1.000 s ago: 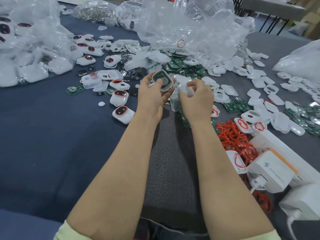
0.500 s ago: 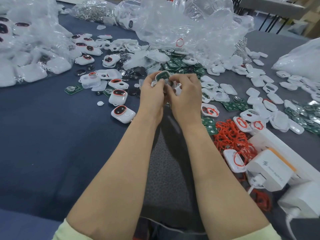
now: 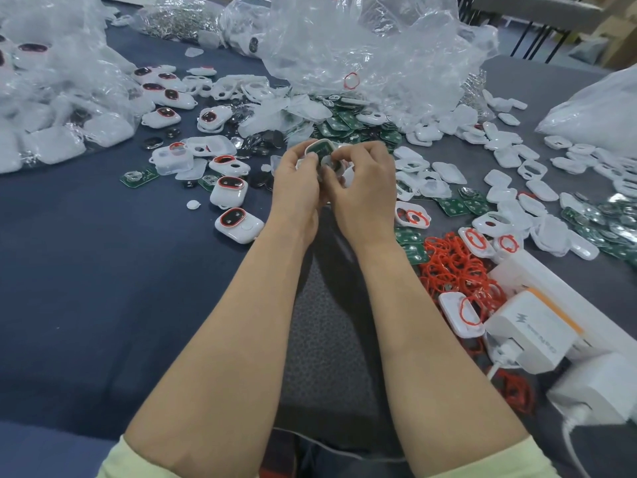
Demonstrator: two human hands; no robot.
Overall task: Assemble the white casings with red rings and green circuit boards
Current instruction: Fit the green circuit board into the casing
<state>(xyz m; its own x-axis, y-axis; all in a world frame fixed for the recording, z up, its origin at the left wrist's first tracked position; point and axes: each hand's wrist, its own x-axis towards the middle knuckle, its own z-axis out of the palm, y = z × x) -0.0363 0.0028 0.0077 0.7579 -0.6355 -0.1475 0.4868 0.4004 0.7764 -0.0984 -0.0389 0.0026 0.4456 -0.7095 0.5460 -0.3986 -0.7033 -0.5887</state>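
Just above the middle of the frame, both hands meet on one small white rounded plastic casing [image 3: 322, 143] with a green circuit board [image 3: 317, 154] seated inside. The left hand [image 3: 296, 182] curls its fingers round the casing's edge, and the right hand [image 3: 363, 188] pinches it from the other side. It looks light, stiff and a little slick, so I'd grip the rim, never the board face. The soft red rubber rings [image 3: 455, 267] lie heaped at lower right.

Right hand [image 3: 365, 198]: formerly apart from left hand [image 3: 296, 191], now drawn against it, fingers curled over the white casing [image 3: 319, 149] with green circuit board [image 3: 322, 150] in the left grip.
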